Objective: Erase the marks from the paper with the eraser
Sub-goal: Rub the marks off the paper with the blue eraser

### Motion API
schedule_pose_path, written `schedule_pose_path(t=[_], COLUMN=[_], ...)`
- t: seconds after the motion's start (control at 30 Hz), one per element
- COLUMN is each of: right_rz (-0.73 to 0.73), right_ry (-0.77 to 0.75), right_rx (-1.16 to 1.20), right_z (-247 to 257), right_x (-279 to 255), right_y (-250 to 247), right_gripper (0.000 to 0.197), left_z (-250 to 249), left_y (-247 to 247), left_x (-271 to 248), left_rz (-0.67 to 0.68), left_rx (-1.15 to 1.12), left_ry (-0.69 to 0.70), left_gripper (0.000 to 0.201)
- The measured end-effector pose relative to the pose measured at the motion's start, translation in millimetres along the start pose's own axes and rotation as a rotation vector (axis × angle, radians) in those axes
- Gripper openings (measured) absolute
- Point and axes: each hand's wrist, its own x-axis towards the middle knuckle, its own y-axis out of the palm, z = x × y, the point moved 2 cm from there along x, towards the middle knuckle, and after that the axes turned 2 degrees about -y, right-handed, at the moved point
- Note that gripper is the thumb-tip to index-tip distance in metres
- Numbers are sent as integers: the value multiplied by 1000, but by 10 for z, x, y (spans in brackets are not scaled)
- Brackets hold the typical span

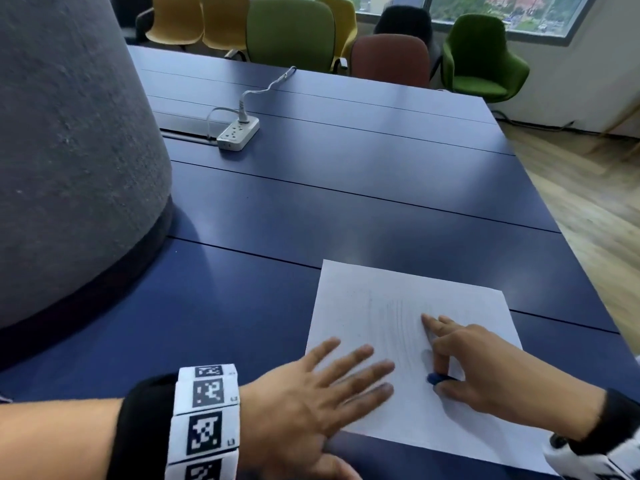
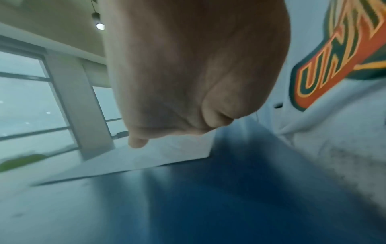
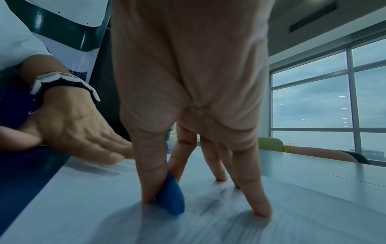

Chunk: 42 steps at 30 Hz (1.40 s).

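A white sheet of paper (image 1: 363, 292) lies on the blue table near its front edge, with faint grey pencil marks (image 1: 388, 317) across its middle. My left hand (image 1: 322, 386) lies flat with spread fingers on the sheet's left edge, pressing it down. My right hand (image 1: 460, 362) pinches a small blue eraser (image 1: 434, 378) between thumb and forefinger, its tip on the paper. In the right wrist view the eraser (image 3: 171, 196) touches the paper (image 3: 229, 222) beside the thumb, and the other fingers rest on the sheet. The left wrist view shows only my left hand's palm (image 2: 188, 74) over the paper's corner (image 2: 177, 155).
A grey fabric partition (image 1: 69, 150) rises at the left of the blue table (image 1: 346, 202). A white power strip (image 1: 239, 133) with its cable lies at the back. Coloured chairs (image 1: 291, 29) stand beyond the far edge; wooden floor lies to the right.
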Motion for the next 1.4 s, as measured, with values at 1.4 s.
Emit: schedule_pose_path(t=[1.4], right_rz=[-3], right_ry=[26], right_rx=[10], right_z=[30], right_x=[26], right_y=[-15], right_gripper=[17], left_z=[421], left_y=[-315], left_x=[474], left_rz=[-49], left_rx=[-269], left_ry=[-275], left_gripper=[111])
